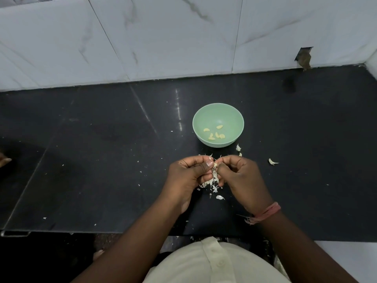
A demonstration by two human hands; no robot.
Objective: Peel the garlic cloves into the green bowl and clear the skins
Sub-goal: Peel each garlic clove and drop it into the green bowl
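Note:
A green bowl [218, 117] stands on the black counter and holds several peeled garlic cloves [214, 133]. Just in front of it my left hand [188, 176] and my right hand [238, 178] meet, fingers curled. Between their fingertips they pinch a small garlic clove [215, 165] with loose skin on it. White skins [211, 183] hang and lie below the hands. More skin pieces lie near the bowl [238, 148] and to the right [272, 161].
The black counter [102, 150] runs wide to both sides, with a white tiled wall [163, 37] behind. Small skin flakes dot the counter. Its front edge [102, 231] is close to my body. Someone's fingertip [5, 160] shows at the far left edge.

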